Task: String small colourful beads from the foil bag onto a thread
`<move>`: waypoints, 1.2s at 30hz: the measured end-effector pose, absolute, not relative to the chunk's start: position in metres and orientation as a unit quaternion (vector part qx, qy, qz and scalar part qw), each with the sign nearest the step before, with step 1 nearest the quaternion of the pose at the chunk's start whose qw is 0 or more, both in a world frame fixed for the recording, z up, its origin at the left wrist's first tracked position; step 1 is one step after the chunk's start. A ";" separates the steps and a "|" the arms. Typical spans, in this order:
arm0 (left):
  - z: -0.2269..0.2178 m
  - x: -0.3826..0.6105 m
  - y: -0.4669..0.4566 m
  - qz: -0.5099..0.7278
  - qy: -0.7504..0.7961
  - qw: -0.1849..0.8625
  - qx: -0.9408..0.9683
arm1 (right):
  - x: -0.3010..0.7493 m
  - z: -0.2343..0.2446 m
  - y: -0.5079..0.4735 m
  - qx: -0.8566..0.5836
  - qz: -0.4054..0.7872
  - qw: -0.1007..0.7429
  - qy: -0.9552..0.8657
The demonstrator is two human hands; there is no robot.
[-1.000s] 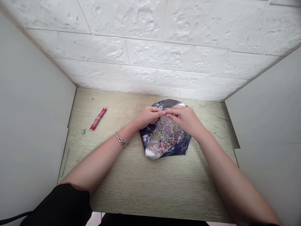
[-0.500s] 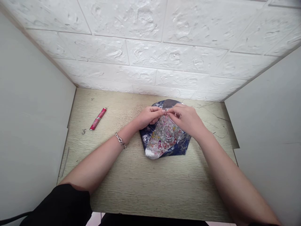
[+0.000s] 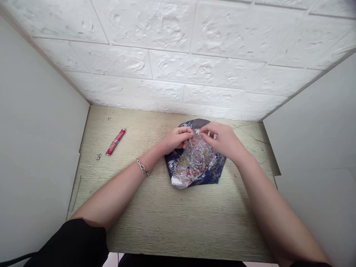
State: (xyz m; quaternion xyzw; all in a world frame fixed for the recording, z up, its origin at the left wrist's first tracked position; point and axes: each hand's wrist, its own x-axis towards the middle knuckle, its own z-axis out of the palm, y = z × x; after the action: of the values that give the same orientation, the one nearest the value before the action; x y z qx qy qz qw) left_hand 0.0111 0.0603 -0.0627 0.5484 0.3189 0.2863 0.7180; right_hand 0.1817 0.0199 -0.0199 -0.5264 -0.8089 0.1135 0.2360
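A dark blue patterned pouch [image 3: 214, 172] lies open on the wooden desk [image 3: 172, 218], with a heap of small pale, pink and multicoloured beads [image 3: 193, 161] on it. My left hand [image 3: 175, 140] hovers over the far left of the heap, fingers curled into a pinch. My right hand [image 3: 222, 140] is just to its right, thumb and forefinger pinched together. What either pinch holds is too small to make out. A thin thread trails off toward the right of the desk. A chain bracelet [image 3: 142, 167] is on my left wrist.
A red tube [image 3: 115, 141] lies at the left of the desk, with small metal bits [image 3: 98, 157] near it. Grey panels wall in both sides and a white brick-pattern wall [image 3: 178, 55] closes the back.
My fingertips touched over the beads before; now the hands have drawn slightly apart. The view has shifted a little.
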 end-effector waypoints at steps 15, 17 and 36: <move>-0.062 0.010 0.061 0.328 0.306 0.761 0.469 | 0.196 -0.049 0.036 -0.594 0.075 -0.005 -0.801; -0.062 0.010 0.061 0.329 0.308 0.760 0.467 | 0.194 -0.051 0.037 -0.592 0.070 -0.015 -0.803; -0.065 0.011 0.065 0.342 0.320 0.755 0.459 | 0.196 -0.042 0.034 -0.564 0.104 0.018 -0.819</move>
State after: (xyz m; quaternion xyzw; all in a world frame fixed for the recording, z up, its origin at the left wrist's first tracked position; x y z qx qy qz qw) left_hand 0.0107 0.0646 -0.0652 0.4587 0.3201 0.3421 0.7551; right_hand 0.1957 0.0339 -0.0422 -0.5637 -0.8193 0.1038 0.0179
